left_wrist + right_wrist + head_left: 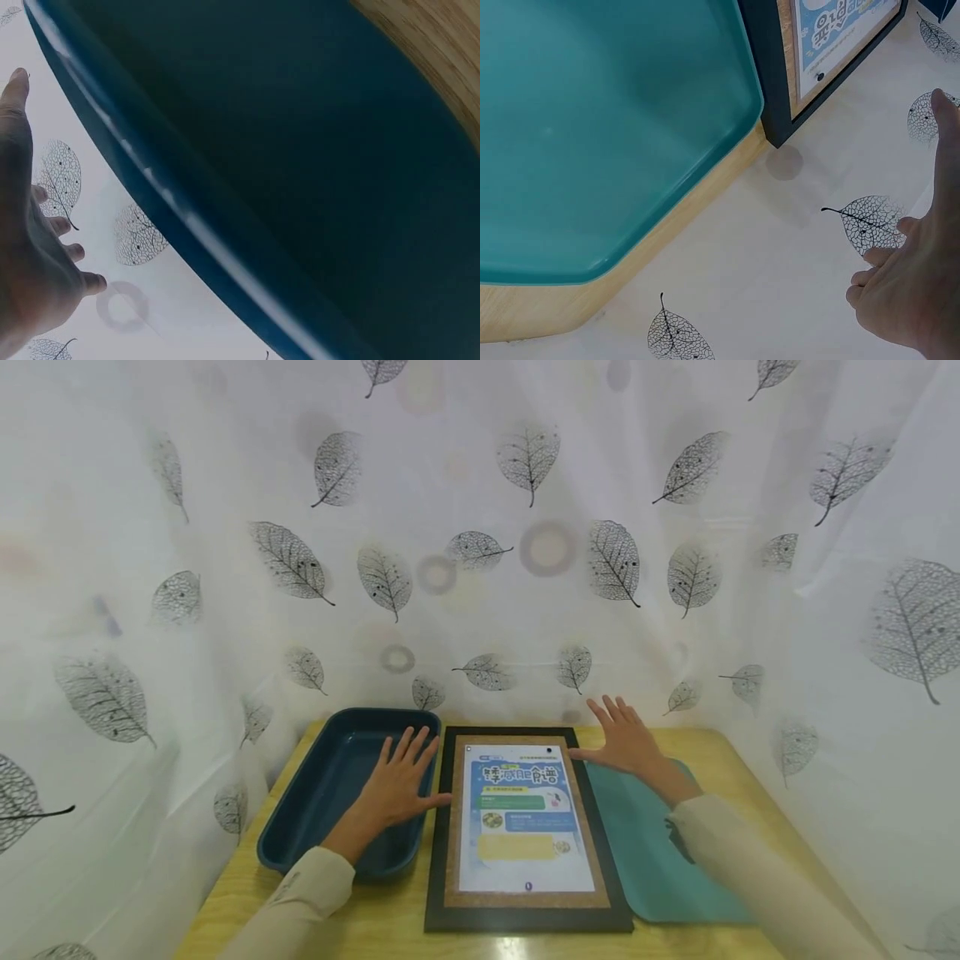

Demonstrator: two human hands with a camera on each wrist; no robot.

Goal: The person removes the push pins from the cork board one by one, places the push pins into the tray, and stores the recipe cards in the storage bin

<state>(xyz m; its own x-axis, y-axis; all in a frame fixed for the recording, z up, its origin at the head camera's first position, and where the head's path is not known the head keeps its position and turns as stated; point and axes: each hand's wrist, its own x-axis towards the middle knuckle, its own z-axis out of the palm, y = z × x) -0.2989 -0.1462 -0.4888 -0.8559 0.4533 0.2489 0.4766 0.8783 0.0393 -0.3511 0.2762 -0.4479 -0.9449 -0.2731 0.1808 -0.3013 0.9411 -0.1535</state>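
Hovering with fingers apart and holding nothing, the left hand [401, 781] is over the right rim of the navy bin [322, 793], the right hand [628, 745] over the far left corner of the teal tray [651, 872]. Between lies the framed sheet [525, 827], seemingly centred for reach; some room shows along the right edge of the table [716, 758].

And we're in a small curtained-off booth: a pale curtain [480, 618], dotted with skeleton-leaf prints [529, 460], hangs from nine o'clock through twelve to three, hemming in a wood-grain counter [712, 750]. On it sit a blue tub [330, 785] at ten, a framed sheet [525, 875] at twelve and a green tray [630, 852] at two. Home, shop or office beyond that curtain? Can't tell; it fills the whole backdrop.
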